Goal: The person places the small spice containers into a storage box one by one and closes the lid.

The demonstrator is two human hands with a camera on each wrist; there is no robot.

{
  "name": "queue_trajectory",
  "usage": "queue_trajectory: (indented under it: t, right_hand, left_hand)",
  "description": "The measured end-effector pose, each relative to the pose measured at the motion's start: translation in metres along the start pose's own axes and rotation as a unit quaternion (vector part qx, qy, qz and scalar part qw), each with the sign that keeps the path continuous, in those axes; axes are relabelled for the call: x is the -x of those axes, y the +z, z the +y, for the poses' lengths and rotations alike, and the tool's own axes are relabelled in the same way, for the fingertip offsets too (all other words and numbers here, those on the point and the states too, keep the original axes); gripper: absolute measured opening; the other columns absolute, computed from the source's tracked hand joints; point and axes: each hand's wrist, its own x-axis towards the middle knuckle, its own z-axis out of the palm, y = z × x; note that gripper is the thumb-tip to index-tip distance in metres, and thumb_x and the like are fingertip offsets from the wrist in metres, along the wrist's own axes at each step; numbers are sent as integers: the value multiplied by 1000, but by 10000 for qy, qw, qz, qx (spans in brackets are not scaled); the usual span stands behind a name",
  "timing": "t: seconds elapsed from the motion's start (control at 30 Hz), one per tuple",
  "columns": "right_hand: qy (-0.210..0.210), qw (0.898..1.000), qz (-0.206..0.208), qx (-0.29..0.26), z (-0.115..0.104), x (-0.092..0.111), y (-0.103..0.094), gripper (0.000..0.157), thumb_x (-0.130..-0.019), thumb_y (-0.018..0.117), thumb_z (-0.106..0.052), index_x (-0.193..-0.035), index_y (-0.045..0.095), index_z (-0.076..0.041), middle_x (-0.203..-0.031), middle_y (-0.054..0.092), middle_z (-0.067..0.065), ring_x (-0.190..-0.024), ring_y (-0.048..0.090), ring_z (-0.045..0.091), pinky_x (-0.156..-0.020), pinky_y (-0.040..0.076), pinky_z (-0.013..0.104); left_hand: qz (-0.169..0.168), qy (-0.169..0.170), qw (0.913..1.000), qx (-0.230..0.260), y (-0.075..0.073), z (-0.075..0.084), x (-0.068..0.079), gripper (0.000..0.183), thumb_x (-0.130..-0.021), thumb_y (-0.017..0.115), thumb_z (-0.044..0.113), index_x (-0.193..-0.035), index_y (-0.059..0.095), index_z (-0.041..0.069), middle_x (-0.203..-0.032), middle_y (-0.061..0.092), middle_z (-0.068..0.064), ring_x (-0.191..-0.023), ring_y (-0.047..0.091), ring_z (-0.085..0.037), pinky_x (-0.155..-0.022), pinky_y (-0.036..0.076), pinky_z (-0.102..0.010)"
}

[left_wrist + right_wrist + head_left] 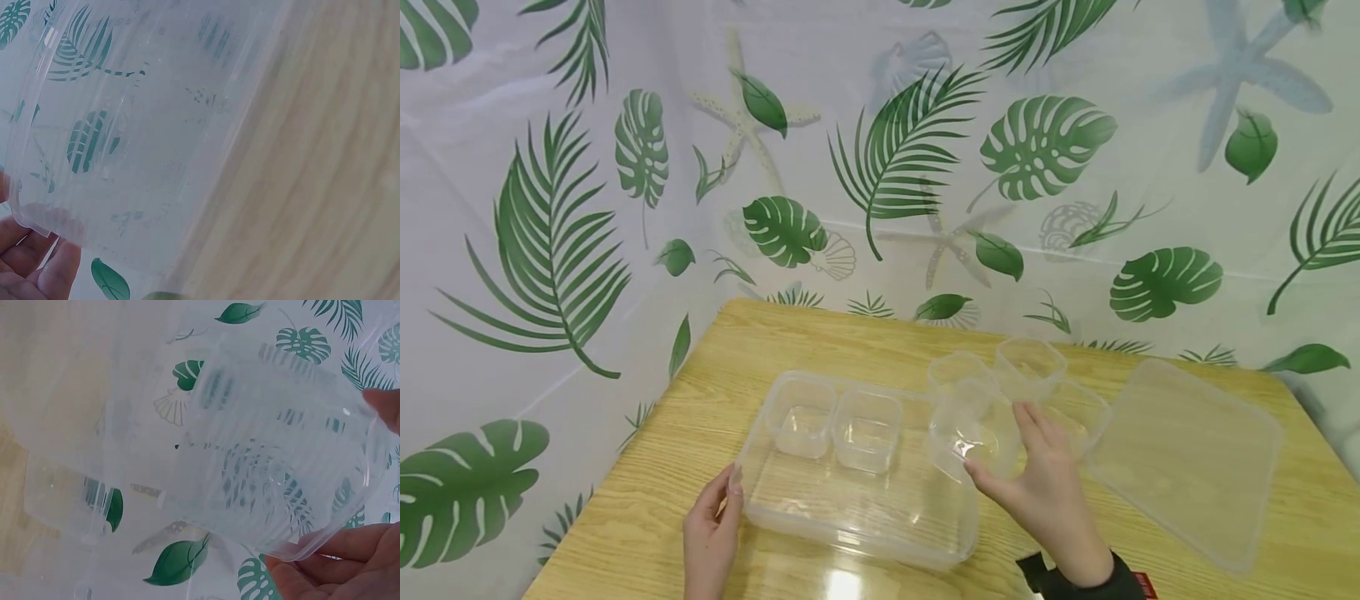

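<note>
A large clear plastic box (820, 525) stands on the table, two small clear containers, one (801, 421) beside the other (867, 433), inside along its far side. My left hand (713, 521) grips the box's left rim, thumb and fingers around the edge; the left wrist view shows the fingers at a corner of the box wall (144, 144). Over the box's right part, my right hand (1047, 492) holds a third small clear container (955, 437) between thumb and fingers. In the right wrist view this container (269, 456) is tilted, pinched at its rim.
Behind and beside my right hand stand several more small clear containers, one at the back (1030, 362) and one partly covered by the hand (1086, 408). A large translucent lid (1187, 458) lies at the right on the wooden table (677, 433). A leaf-print sheet (850, 167) hangs behind.
</note>
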Motion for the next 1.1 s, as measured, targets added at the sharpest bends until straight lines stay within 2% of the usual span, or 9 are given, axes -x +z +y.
queue_trajectory:
  t: [0.17, 0.37, 0.47, 0.7, 0.87, 1.03, 1.1]
  right_hand:
    - [-289, 9994, -195, -23, -3, 2, 11, 82, -64, 79, -25, -124, 39, 15, -123, 40, 32, -113, 35, 44, -83, 38, 58]
    - [-426, 9978, -502, -37, -3, 5, 21, 81, -65, 79, -26, -124, 39, 14, -123, 41, 30, -112, 36, 40, -82, 41, 54]
    - [-389, 9969, -674, -95, 0, 7, 25, 81, -66, 78, -26, -125, 38, 13, -124, 40, 29, -113, 35, 39, -83, 41, 53]
    - [-546, 9952, -818, -19, 9, 11, 35, 81, -66, 78, -28, -125, 39, 12, -124, 41, 27, -113, 37, 38, -84, 41, 51]
    - [-728, 9933, -890, 118, 15, 11, 41, 82, -66, 78, -30, -125, 40, 12, -123, 42, 27, -112, 38, 37, -84, 42, 50]
    - [-921, 9908, -930, 356, 22, 9, 48, 82, -66, 77, -33, -124, 40, 13, -121, 43, 28, -111, 40, 38, -86, 39, 52]
    - [-946, 9900, -938, 473, 24, 9, 50, 83, -65, 77, -34, -123, 41, 13, -121, 43, 28, -110, 41, 39, -85, 38, 54]
  left_hand:
    - [-2, -2, 10000, -16, 0, -1, 0, 33, -92, 49, 13, -118, 51, -6, -117, 52, -17, -105, 49, -22, -76, 43, -9]
    - [69, 38, 10000, -7, 1, -2, 0, 32, -91, 50, 12, -117, 51, -7, -116, 53, -18, -96, 48, 1, -76, 43, -9]
    - [74, 74, 9999, 21, 1, -2, 0, 31, -91, 50, 10, -117, 51, -7, -115, 53, -18, -94, 47, 5, -75, 43, -10]
    - [79, 32, 9999, -69, 0, -4, -1, 32, -91, 49, 12, -117, 52, -6, -115, 53, -17, -96, 48, 0, -75, 43, -10]
    - [95, 121, 9999, -71, 0, -6, -1, 31, -91, 50, 12, -116, 52, -6, -115, 54, -17, -96, 49, 0, -75, 44, -10]
    - [77, 141, 9998, -72, 0, -6, -1, 31, -91, 50, 13, -116, 53, -6, -115, 53, -17, -101, 50, -13, -75, 43, -10]
    - [63, 138, 9999, -54, 0, -6, -1, 32, -91, 50, 13, -116, 52, -6, -116, 53, -17, -101, 50, -13, -76, 43, -10]
